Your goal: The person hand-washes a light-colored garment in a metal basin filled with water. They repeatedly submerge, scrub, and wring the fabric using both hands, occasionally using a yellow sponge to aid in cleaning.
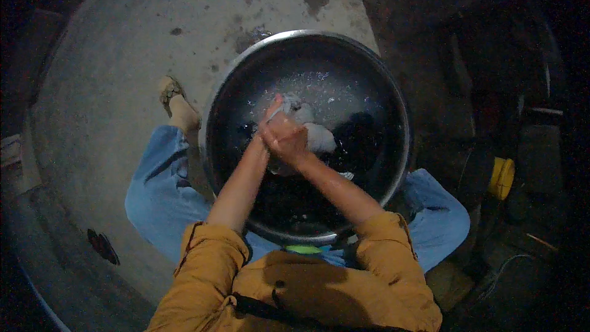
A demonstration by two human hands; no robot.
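Observation:
A big round metal basin [396,101] stands between my legs, holding water with bubbles on its surface. Over its middle my hands are pressed together around a wet, pale grey-white cloth [320,139]. My right hand [287,138] is closed on the cloth and covers much of my left hand [269,114], whose fingers also appear wrapped round it. Part of the cloth bunches up beyond the fingers, and another part bulges out to the right. Dark fabric [359,141] seems to lie in the water near them, though its kind is hard to make out.
Concrete floor [135,37] with wet patches spreads left and ahead. My bent legs in blue jeans [163,166] flank the basin. A bright green thing [303,249] shows at its near rim. To the right, in shadow, is a yellow round object [502,178]. A dark item [103,246] lies at left.

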